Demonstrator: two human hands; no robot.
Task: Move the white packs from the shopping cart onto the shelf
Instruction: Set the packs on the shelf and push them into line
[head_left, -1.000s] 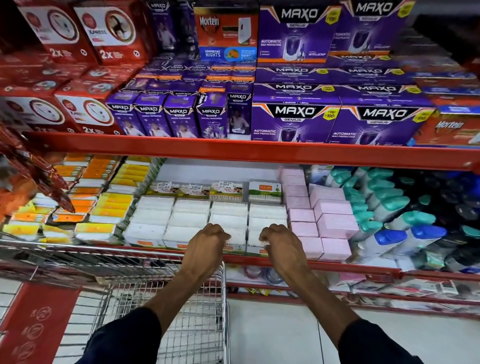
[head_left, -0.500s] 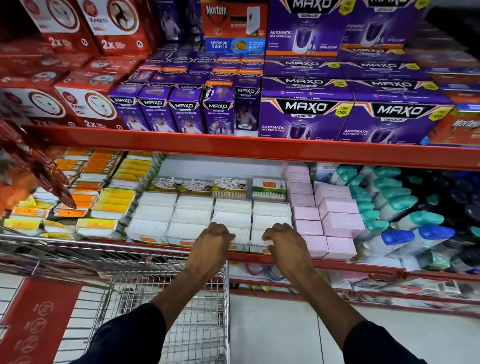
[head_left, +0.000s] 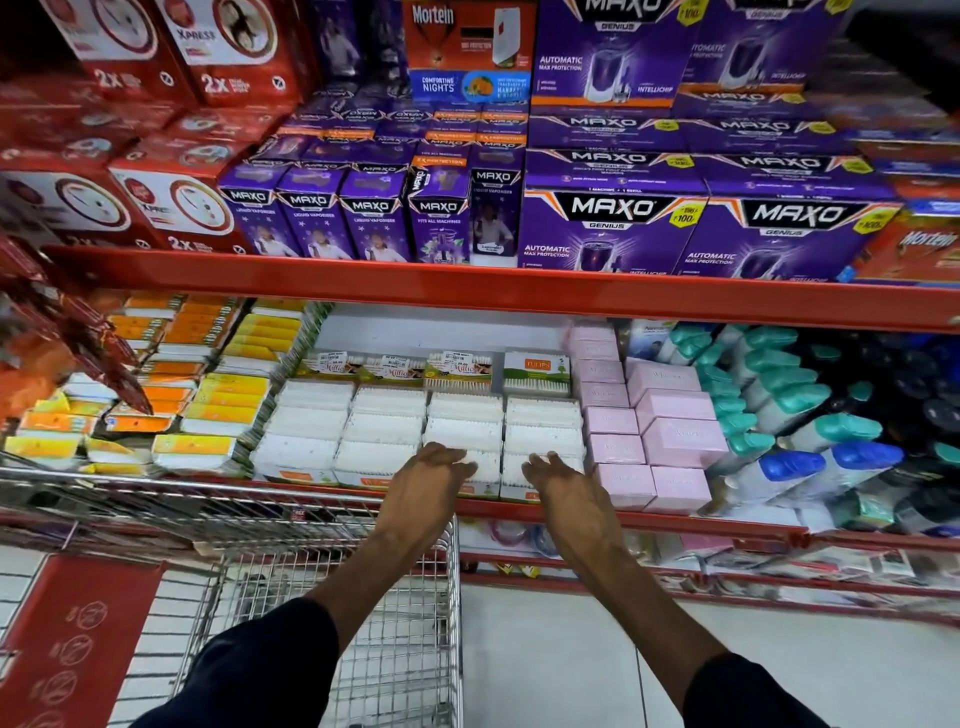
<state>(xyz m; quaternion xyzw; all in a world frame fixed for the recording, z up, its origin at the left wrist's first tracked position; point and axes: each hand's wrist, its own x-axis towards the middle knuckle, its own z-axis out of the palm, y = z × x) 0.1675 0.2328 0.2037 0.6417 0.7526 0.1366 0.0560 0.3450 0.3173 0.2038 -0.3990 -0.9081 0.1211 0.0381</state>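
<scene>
Several white packs (head_left: 384, 428) lie in neat rows on the red shelf (head_left: 675, 519), between a wire divider and pink boxes. My left hand (head_left: 434, 480) rests on the front pack of the third row, fingers loosely spread, holding nothing. My right hand (head_left: 563, 480) hovers at the front pack of the fourth row, fingers apart and curled, empty. The wire shopping cart (head_left: 332, 597) stands below my left arm; the part of its basket that shows holds no white packs.
Pink boxes (head_left: 675, 436) sit right of the white packs, then teal- and blue-capped bottles (head_left: 810, 441). Orange and yellow packs (head_left: 223, 395) fill the left section. The upper shelf (head_left: 519, 288) carries purple and red boxes. White floor (head_left: 545, 649) lies right of the cart.
Both hands were closed over the front packs; now their fingers have opened and lifted slightly off them. The view has shifted a little closer to the shelf.
</scene>
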